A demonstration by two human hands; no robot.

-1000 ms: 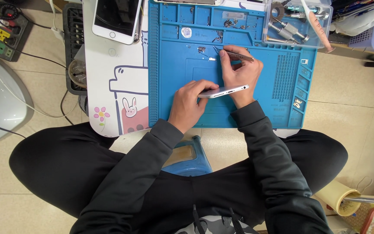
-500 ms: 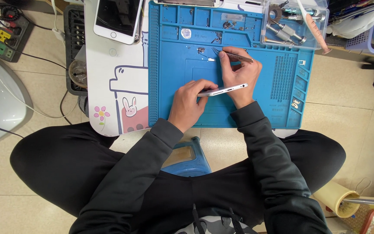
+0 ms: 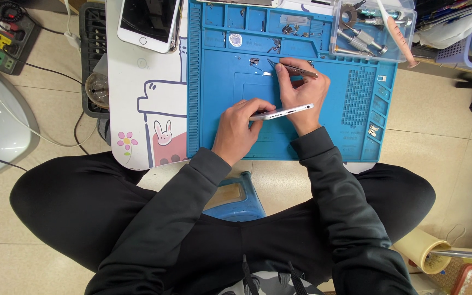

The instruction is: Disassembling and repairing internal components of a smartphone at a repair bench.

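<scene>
1. Pinching a slim silver phone body (image 3: 281, 112) on edge, the left hand (image 3: 240, 131) closes on its left end; the right hand (image 3: 303, 94) steadies the other end.
2. Its long axis runs 9 to 3 o'clock, slightly raised rightward.
3. The right hand also grips tweezers (image 3: 292, 69), tips pointing to 10 o'clock at small loose parts (image 3: 258, 63).
4. All this sits on the blue mat (image 3: 214, 109) covering the worktop (image 3: 137, 109).

1 head view (worn) looks straight down, near.
</scene>
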